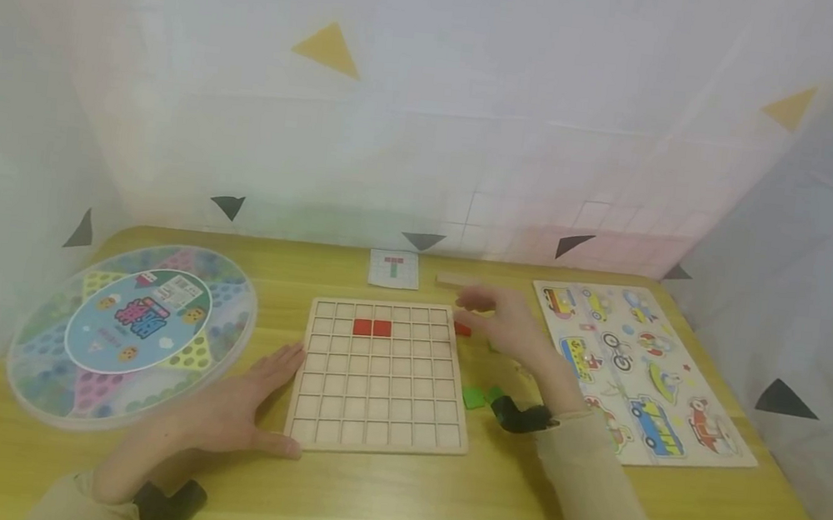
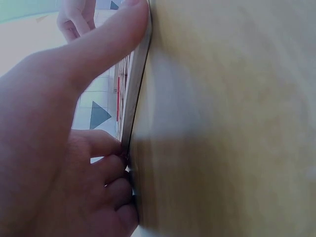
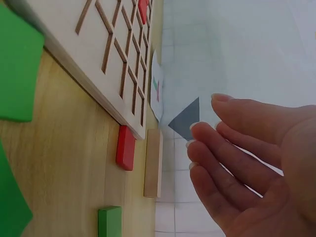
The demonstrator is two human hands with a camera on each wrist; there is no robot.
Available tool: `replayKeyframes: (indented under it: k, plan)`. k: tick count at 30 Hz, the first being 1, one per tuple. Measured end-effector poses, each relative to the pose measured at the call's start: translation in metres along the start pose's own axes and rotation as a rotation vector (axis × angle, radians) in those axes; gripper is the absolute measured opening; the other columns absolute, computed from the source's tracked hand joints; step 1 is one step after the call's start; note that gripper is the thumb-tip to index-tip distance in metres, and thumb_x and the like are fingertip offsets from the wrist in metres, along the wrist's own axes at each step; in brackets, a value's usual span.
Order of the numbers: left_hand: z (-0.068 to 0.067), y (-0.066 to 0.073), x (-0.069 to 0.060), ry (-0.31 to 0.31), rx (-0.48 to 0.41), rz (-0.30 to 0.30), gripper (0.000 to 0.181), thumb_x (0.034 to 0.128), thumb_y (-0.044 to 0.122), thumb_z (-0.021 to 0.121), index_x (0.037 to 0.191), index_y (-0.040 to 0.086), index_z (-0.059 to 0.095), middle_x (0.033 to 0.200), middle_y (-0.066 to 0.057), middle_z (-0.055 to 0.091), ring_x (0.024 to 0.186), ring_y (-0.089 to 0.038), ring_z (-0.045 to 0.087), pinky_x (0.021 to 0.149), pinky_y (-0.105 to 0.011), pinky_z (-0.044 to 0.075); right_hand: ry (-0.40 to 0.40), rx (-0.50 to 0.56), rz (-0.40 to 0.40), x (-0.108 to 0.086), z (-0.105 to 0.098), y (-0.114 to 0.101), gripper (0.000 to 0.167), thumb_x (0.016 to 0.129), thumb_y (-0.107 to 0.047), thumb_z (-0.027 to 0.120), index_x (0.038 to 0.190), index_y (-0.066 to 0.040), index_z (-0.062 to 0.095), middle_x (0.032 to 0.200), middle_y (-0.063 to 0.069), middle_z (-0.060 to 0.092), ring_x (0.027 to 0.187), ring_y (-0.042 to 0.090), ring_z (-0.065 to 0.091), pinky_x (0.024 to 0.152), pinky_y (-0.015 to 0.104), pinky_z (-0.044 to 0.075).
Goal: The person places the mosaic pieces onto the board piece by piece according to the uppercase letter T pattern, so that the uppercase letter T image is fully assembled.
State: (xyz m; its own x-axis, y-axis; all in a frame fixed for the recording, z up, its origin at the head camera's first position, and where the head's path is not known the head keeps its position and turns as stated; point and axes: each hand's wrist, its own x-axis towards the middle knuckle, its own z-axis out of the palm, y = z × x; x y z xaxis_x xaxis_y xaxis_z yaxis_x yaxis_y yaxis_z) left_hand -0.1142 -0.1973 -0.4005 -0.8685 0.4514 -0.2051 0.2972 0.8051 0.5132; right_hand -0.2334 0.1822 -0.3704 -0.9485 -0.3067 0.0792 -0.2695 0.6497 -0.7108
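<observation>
A wooden grid board (image 1: 380,389) lies mid-table, with two red square tiles (image 1: 372,328) side by side in its second row from the back. Along its left edge rests my left hand (image 1: 228,418), thumb by the front left corner and fingers against the side. My right hand (image 1: 504,327) hovers by the back right corner, thumb and fingers apart with nothing between them in the right wrist view. Beneath it a loose red tile (image 3: 126,148) touches or nearly touches the board. Nearby are a green tile (image 3: 109,222) and two more green tiles (image 1: 474,398) to the board's right.
Behind the board lie a card (image 1: 403,278) printed with a red-and-green T and a wooden strip (image 3: 153,165). A round board with a clear cover (image 1: 131,333) takes up the left side. To the right lies a vehicle picture puzzle (image 1: 646,374). Patterned sheeting surrounds the table.
</observation>
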Motion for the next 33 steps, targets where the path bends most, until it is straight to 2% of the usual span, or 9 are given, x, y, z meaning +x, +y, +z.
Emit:
replayKeyframes:
  k: [15,33]
  plan:
    - [-0.001,0.001,-0.001,0.003,0.0,0.003,0.126,0.0706,0.075,0.071,0.162,0.013,0.011,0.168,-0.013,0.007,0.151,-0.044,0.013,0.12,-0.062,0.019,-0.016,-0.032,-0.009,0.0,-0.002,0.008,0.041,0.093,-0.027,0.072,0.127,-0.006,0.067,0.121,0.008,0.071,0.116,0.029,0.064,0.1,0.049,0.052]
    - [-0.001,0.001,0.0,-0.002,-0.003,-0.003,0.126,0.0706,0.074,0.072,0.162,0.015,0.01,0.168,-0.012,0.006,0.151,-0.044,0.013,0.12,-0.063,0.02,-0.01,-0.012,0.034,0.003,0.0,0.027,0.038,0.092,-0.024,0.073,0.124,-0.004,0.068,0.125,0.012,0.069,0.12,0.032,0.062,0.103,0.049,0.05]
